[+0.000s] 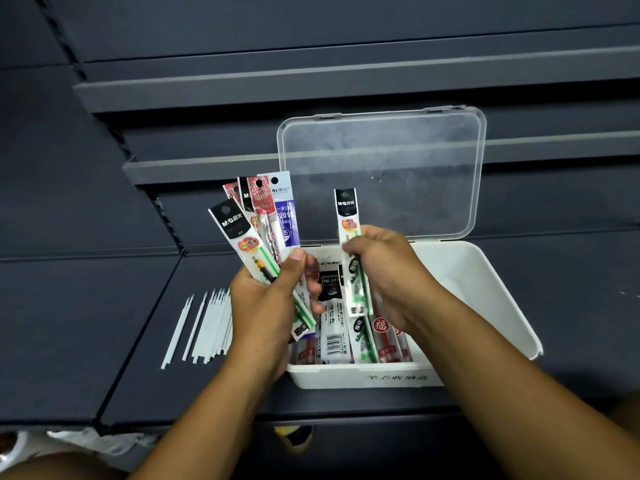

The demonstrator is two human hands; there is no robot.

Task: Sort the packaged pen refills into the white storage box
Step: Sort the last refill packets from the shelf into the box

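Glossy plastic sleeves, flat and narrow with printed headers, make up the fan of packaged refills (256,220). Your left hand (266,306) grips them by the lower ends, thumb across the front, apparently so each label reads at a glance. Your right hand (384,271) pinches a single green-striped packet (348,220) upright above the white storage box (485,289), likely to lower it beside the packets (334,337) lying lengthwise in its left part. The clear hinged lid (381,174) stands open behind. Thin white loose refills (207,323) lie on the dark shelf (86,323), left of the box.
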